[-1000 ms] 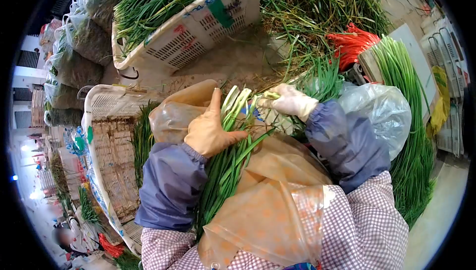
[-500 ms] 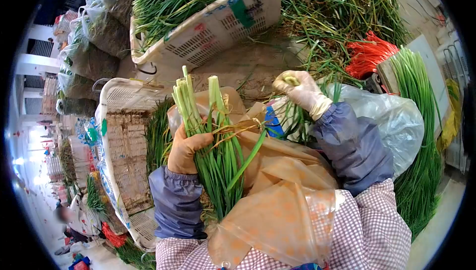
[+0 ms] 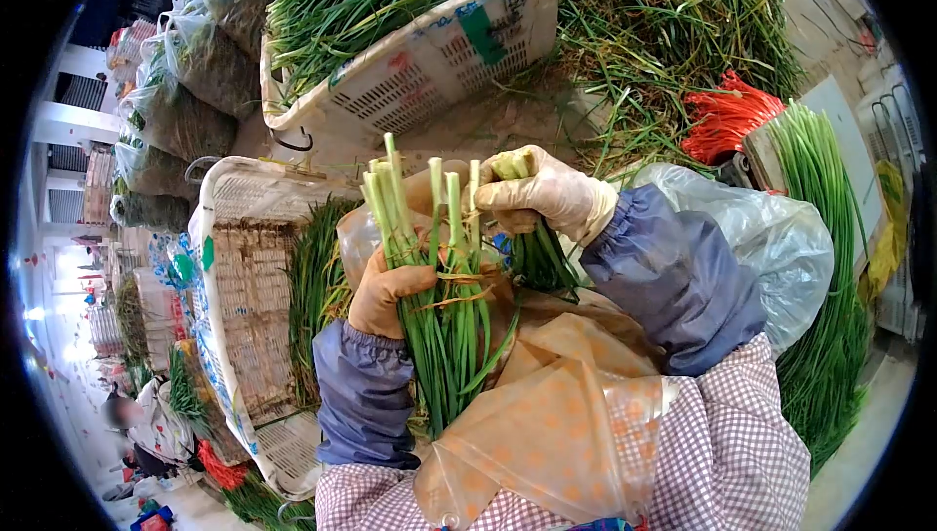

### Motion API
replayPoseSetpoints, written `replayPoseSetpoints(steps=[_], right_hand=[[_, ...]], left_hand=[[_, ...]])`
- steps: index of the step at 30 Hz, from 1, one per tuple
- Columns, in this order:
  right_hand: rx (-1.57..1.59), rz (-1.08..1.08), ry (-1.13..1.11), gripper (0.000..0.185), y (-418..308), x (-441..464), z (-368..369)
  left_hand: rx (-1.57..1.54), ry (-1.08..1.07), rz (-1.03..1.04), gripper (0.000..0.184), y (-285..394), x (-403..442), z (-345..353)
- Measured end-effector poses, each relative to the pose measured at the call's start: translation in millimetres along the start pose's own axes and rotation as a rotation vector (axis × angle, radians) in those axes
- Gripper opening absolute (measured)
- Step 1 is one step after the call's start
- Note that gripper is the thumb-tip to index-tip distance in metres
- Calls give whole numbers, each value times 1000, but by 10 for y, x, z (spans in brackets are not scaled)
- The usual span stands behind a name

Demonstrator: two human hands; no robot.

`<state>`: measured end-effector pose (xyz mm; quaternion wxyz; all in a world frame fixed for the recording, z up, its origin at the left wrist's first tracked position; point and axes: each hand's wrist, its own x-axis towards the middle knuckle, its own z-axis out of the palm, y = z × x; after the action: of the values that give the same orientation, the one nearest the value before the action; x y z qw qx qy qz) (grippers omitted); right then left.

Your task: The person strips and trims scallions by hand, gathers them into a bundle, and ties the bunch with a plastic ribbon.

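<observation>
In my gloved left hand [image 3: 390,292] is an upright bunch of chives [image 3: 449,326], with pale cut stalks on top and green leaves hanging toward my lap. Dry yellowed leaves cling across the bunch near my thumb. My gloved right hand [image 3: 551,194] is closed around a smaller clump of chives [image 3: 542,260]; its stalk ends poke out above the fingers. These right fingertips are close against the bunch's rightmost stalk, and I cannot tell whether they pinch it. An orange-tinted plastic apron [image 3: 547,414] covers my lap under both hands.
A white crate [image 3: 420,62] heaped with chives stands ahead. Another crate [image 3: 244,297] lies to the left. Loose leaves [image 3: 683,14] pile up at front right, near red ties [image 3: 727,121]. Long trimmed chives [image 3: 830,238] lie at right. A person sits far left.
My right hand has come left and down, beside the bunch, with more stalks now showing in it. My left hand and its bunch have shifted slightly right.
</observation>
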<state>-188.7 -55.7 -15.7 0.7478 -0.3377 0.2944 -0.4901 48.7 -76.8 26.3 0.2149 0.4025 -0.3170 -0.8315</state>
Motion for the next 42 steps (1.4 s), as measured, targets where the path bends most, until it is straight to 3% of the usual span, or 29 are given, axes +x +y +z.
replayPoseSetpoints(steps=[3, 4, 7, 8, 10, 11, 12, 14, 16, 18, 20, 22, 25, 28, 31, 34, 36, 38, 40, 42], right_hand=[[4, -43, 61, 24, -41, -154, -78], [-53, -95, 154, 24, -41, -260, -196], [92, -69, 285, 22, 29, -336, -400], [72, -60, 306, 23, 60, -352, -440], [60, -214, 393, 23, -36, -398, -473], [58, -169, 402, 20, -21, -416, -533], [-5, -336, 494, 18, -22, -385, -670], [-103, -447, 704, 18, -293, -432, -821], [-349, -559, 1007, 13, -600, -533, -1177], [-526, -681, 1167, 13, -865, -662, -1621], [-477, -759, 1093, 9, -1062, -700, -1445], [-676, -720, 863, 9, -1086, -655, -1131], [-654, -392, 450, 4, -813, -492, -445], [-496, -150, 227, 23, -433, -294, 83], [-276, -53, 286, 20, -248, -162, 338], [-360, -43, 290, 18, -190, -133, 227], [-355, -51, 331, 17, -165, -181, 40], [-372, -102, 370, 18, -200, -249, -29], [-350, -159, 434, 17, -260, -310, -104], [-392, -313, 611, 16, -414, -329, -209]], left_hand=[[-65, 24, 191, 49, -23, -38, -178], [-325, -62, 313, 49, -42, -103, -36], [-372, -287, 320, 48, -25, -32, -341], [-370, -254, 316, 47, -25, -43, -358], [-335, -394, 302, 35, -3, -37, -344], [-337, -393, 299, 35, -4, -72, -381], [-281, -283, 235, 43, -7, -69, -424], [-230, -175, 178, 51, -4, -58, -353], [-104, 90, 176, 54, 75, -137, -164], [-121, -12, 136, 49, 185, -188, 15], [-116, 69, 142, 43, 131, -140, 2], [-128, 81, 122, 41, 123, -67, 83], [-111, 92, 74, 40, 115, 0, 179], [-93, 69, 53, 44, 80, 34, 203], [-41, 105, 85, 51, 110, -24, 297], [-123, -6, 105, 40, 85, -51, 142], [-124, 69, 157, 40, 60, -61, 98], [-288, 8, 200, 42, -7, -22, -56], [-291, 43, 188, 44, 27, -62, -10], [-220, -73, 205, 45, 51, -105, -207]])
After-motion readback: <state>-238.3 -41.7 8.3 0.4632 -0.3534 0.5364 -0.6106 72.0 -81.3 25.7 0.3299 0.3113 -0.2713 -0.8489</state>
